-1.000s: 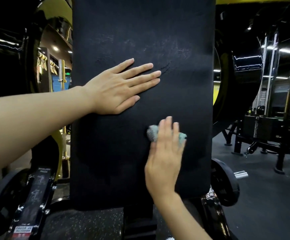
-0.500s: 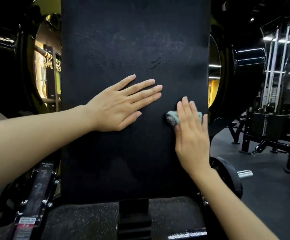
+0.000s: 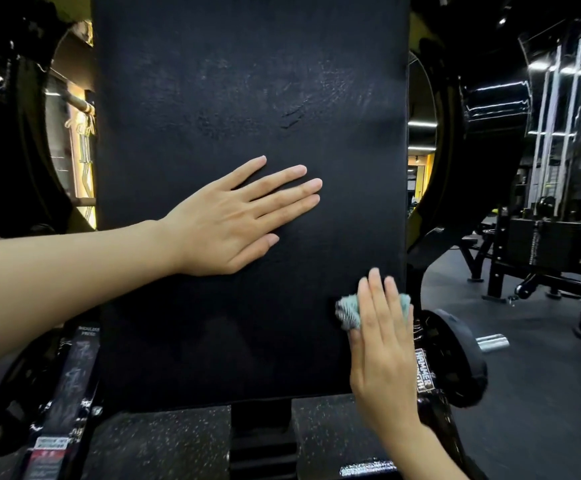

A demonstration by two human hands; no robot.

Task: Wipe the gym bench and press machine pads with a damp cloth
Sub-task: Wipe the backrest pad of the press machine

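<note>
A tall black back pad [image 3: 247,98] of a press machine fills the middle of the head view, with scuffs and a small tear near its upper centre. My left hand [image 3: 233,220] lies flat on the pad's middle, fingers straight and spread toward the right. My right hand [image 3: 380,341] presses a small teal cloth [image 3: 347,311] against the pad's lower right edge with straight fingers. Most of the cloth is hidden under the hand; bits show on both sides of the fingers.
A black weight plate [image 3: 455,358] hangs on the machine's frame just right of my right hand. Black frame arms [image 3: 67,375] flank the pad. Speckled rubber flooring [image 3: 164,441] lies below. Another machine [image 3: 541,247] stands at the right across grey floor.
My right hand has slid the cloth from the pad's lower middle to its right side, then down along the right edge. The left hand stays flat on the pad.
</note>
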